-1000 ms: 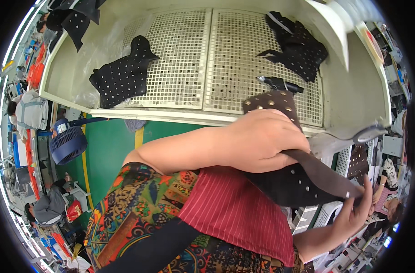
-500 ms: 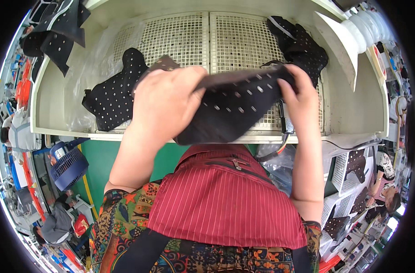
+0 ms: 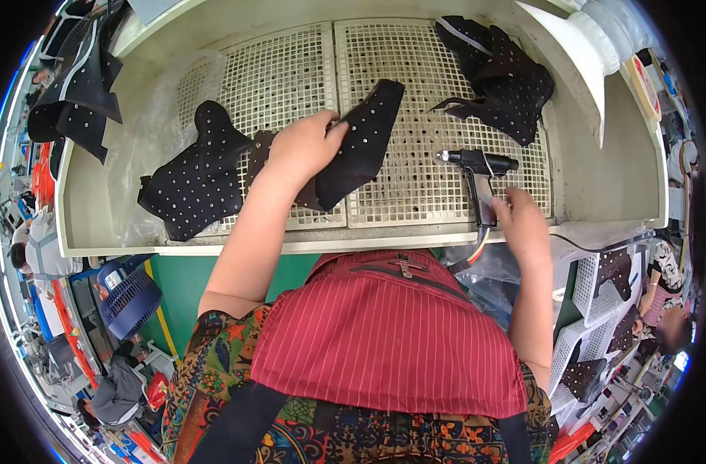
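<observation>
My left hand [image 3: 306, 147] is closed on the left edge of a black studded piece of sheet material [image 3: 366, 135], which slants over the grid of the pale bin. Brown material shows under and beside that hand. Another black studded piece [image 3: 198, 170] lies flat to its left. My right hand [image 3: 523, 224], fingers apart and curved, is beside the grip of a black pistol-shaped air gun [image 3: 476, 166]. Whether the fingertips touch the grip is hard to tell. The gun lies on the grid with its nozzle to the left and cables running off the front edge.
More black studded pieces [image 3: 511, 85] lie crumpled at the back right. Clear plastic film [image 3: 148, 155] lines the bin's left side. A white flared duct [image 3: 573, 58] juts in at right. Other pieces [image 3: 78, 97] hang over the left wall. A blue fan [image 3: 128, 298] stands below left.
The studded piece went from being held up between both hands to lying on the grid under my left hand. My right hand let go and moved down beside the air gun, now fully visible.
</observation>
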`<state>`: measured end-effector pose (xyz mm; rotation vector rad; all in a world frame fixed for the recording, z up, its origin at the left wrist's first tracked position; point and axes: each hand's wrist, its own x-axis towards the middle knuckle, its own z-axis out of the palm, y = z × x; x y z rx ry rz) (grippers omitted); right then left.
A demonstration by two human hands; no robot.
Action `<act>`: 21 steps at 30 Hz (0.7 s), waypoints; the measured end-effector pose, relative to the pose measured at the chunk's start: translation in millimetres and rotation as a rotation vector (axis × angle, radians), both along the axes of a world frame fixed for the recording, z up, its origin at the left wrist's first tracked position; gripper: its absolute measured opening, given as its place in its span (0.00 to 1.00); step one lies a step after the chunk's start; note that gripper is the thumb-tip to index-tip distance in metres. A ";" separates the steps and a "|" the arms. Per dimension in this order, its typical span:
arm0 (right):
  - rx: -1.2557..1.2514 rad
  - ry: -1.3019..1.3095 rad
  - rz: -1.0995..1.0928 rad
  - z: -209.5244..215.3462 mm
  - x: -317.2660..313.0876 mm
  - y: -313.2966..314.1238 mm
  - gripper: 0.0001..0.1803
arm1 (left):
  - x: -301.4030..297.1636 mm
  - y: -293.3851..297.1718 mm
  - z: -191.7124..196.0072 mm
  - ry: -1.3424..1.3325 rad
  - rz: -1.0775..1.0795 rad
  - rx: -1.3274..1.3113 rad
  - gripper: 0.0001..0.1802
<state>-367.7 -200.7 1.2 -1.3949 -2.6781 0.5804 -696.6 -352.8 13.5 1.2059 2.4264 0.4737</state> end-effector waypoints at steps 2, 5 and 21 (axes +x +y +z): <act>-0.257 0.055 -0.010 -16.6 -2.9 0.0 0.26 | -20.0 9.1 -12.5 -0.139 0.041 0.045 0.22; -0.644 0.424 -0.301 -47.8 -14.2 2.8 0.28 | -32.4 15.5 -9.8 -0.466 0.319 0.132 0.25; -0.673 0.575 -0.011 44.6 -104.1 -37.3 0.20 | -54.9 17.3 -31.2 -0.791 0.434 0.178 0.26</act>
